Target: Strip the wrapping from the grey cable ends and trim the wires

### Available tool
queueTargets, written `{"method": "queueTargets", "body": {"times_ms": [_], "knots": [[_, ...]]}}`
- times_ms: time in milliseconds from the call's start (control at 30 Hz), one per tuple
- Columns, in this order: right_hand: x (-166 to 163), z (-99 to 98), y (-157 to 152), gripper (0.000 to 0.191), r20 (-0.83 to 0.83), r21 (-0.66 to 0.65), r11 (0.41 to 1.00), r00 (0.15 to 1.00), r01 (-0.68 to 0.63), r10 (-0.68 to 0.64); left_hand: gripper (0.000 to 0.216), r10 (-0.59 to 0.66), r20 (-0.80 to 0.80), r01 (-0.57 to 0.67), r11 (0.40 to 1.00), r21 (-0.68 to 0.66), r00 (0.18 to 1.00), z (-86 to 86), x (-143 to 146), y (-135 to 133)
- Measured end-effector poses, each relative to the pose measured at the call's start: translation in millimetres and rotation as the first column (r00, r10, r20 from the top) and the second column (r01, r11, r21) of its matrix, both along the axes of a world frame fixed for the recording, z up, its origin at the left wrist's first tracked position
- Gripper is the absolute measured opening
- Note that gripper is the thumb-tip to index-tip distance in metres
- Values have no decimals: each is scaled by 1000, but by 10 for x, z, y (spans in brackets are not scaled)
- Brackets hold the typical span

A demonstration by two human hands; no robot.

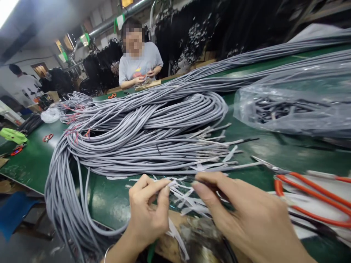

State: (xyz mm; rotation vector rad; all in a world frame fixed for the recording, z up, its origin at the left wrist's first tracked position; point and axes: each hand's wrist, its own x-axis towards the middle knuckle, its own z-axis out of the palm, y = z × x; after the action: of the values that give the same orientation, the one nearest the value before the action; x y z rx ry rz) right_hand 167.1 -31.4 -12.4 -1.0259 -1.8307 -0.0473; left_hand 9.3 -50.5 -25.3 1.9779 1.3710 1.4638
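My left hand is closed in a pinch, with a pale tip showing between thumb and forefinger. A grey cable loops off the bundle and runs in behind my left wrist, so the tip looks like its end. Close by on the right, my right hand is closed too, thumb against forefinger; whatever is between them is too small to make out. White strips lie scattered behind and between my hands. Beyond them rests a big bundle of grey cables, its stripped ends pointing right.
Orange-handled scissors lie at right, blades towards the cables. A clear plastic bag holds dark parts. Across the green table a person handles something small. Small red-handled snips lie at left, near a blue stool.
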Motion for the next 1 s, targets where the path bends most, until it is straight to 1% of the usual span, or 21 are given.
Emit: {"method": "queueTargets", "body": {"times_ms": [33,67,133,200,467,700,1000], "knots": [[3,2,-3,15,56,85,996,998,22,-27,20,-3,14,3,1000,-5,1000,0,-2,-1],[2,7,-5,16,105,140,990,994,23,-38,20,-3,24,3,1000,-5,1000,1,-2,-2],[-3,25,-9,17,166,197,980,985,19,-52,21,-3,30,3,1000,-3,1000,2,-2,-6],[-7,46,-12,18,193,220,975,979,21,-65,20,-7,27,7,1000,0,1000,4,-4,-9],[-3,63,-25,19,246,254,967,966,21,-85,21,-34,32,34,999,11,999,-11,-19,-8],[0,71,-30,20,226,246,969,970,35,-93,21,-38,36,37,999,36,999,-39,-29,-15],[12,72,-23,18,222,240,971,973,4,-59,22,-32,14,32,999,35,999,-29,-38,-12]]}}
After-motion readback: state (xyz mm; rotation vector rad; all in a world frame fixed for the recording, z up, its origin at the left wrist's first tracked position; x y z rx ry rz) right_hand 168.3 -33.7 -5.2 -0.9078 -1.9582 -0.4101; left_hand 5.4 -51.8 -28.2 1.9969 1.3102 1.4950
